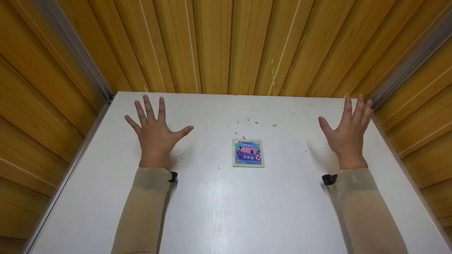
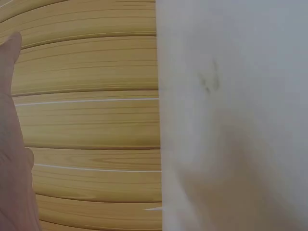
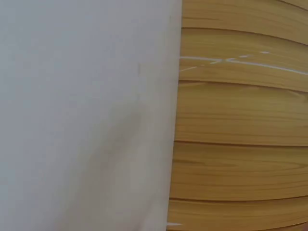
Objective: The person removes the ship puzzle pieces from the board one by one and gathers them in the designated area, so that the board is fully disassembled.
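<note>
A small square picture tile with a pale border lies flat at the middle of the white table; its picture is a pink and purple cartoon boat on blue. Left of it, my left hand is held over the table with fingers straight and spread wide, the thumb pointing toward the tile. To the right, my right hand is also raised with straight fingers, thumb out to the side. Both hands hold nothing and are well apart from the tile. Part of the left hand shows at the edge of the left wrist view.
Yellow wood-look panels rise behind the table's far edge and along both sides. Several dark marks dot the surface beyond the tile. A black wrist device sits at the right cuff, another at the left.
</note>
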`<action>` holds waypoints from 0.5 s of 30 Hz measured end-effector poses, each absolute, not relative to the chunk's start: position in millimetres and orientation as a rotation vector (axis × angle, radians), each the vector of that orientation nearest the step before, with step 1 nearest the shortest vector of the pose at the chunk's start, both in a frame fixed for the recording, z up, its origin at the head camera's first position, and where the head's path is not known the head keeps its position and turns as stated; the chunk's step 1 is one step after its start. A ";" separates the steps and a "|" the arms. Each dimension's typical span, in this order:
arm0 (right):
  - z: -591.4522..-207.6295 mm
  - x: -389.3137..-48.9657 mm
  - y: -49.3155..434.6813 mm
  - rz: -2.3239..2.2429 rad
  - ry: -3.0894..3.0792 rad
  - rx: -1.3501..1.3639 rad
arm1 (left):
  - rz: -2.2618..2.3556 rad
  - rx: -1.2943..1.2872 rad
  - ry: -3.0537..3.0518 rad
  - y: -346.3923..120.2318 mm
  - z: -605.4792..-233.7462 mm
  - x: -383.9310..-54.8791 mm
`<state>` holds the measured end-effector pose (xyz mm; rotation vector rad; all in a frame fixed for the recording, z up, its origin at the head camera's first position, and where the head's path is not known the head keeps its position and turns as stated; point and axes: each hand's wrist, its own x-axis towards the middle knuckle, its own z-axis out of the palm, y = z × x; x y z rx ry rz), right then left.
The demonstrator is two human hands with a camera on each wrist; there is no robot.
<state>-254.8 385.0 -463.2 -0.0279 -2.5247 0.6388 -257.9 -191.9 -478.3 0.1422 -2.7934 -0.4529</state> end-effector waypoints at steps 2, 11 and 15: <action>-454.9 -255.5 373.7 0.670 -2.508 -0.016 | -0.494 0.146 -2.766 -189.2 -469.6 -255.9; -427.9 -265.2 319.4 0.838 -2.383 0.080 | -0.818 0.076 -2.625 -168.1 -432.1 -242.2; -429.4 -267.3 295.6 0.910 -2.331 0.152 | -0.929 0.002 -2.571 -155.8 -425.0 -237.7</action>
